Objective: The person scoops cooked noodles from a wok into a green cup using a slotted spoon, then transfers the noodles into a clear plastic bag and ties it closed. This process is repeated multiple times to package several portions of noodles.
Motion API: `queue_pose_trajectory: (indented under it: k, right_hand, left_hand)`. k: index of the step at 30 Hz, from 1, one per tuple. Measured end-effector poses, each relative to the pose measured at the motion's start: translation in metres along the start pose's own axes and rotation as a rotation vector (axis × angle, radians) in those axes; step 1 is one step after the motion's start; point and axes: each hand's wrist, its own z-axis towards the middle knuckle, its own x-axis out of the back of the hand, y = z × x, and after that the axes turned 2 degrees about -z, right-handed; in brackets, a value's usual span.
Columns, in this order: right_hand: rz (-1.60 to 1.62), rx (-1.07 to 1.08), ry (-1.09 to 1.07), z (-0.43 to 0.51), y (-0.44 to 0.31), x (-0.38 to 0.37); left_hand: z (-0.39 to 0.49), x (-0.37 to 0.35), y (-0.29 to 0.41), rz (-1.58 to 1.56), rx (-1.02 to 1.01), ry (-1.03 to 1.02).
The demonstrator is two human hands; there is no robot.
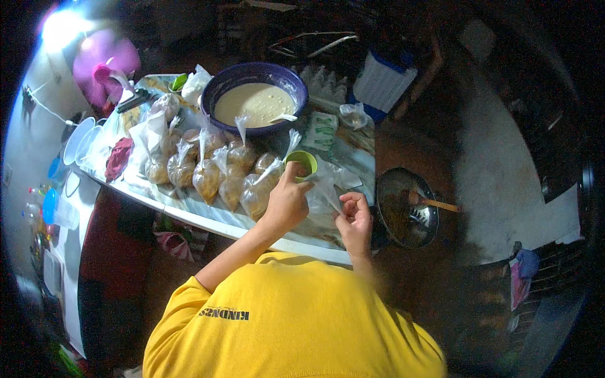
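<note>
My left hand (pixel 289 201) grips a green plastic cup (pixel 308 163) by its rim, with fingers reaching into its mouth. To its right, my right hand (pixel 354 219) pinches the edge of a clear plastic bag (pixel 325 191), which lies beside the cup. Several knotted plastic bags with brown contents (pixel 206 182) stand to the left of my left hand on the marble-patterned table (pixel 189 211). Behind them a large purple basin (pixel 208 101) holds a pale, lumpy batter (pixel 250 103), and a white spoon (pixel 283 118) rests at its rim.
A dark wok (pixel 401 222) with a wooden-handled utensil (pixel 439 204) is right of the table. Near the table's right side lie a pack with green print (pixel 321 131) and a small bag (pixel 354 115). A maroon cloth (pixel 119 158) and white containers (pixel 80 141) are at the left end.
</note>
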Motion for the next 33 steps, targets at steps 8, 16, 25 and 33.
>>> queue_pose_trajectory:
  k: [8, 16, 25, 33]
  right_hand:
    - [-0.114, 0.154, -0.336, -0.003, -0.016, -0.003]
    - [-0.236, 0.024, -0.171, 0.089, 0.016, -0.04]
    - [-0.465, -0.704, -0.655, 0.186, 0.09, -0.091]
    - [-1.032, -0.425, -1.217, 0.213, 0.132, -0.098]
  left_hand:
    - [-0.006, -0.005, 0.03, -0.148, -0.176, -0.042]
    - [0.006, -0.003, 0.018, -0.276, -0.214, -0.039]
    - [0.02, -0.02, -0.035, -0.406, 0.222, 0.119]
    - [0.033, -0.058, -0.081, -0.231, 0.332, 0.077]
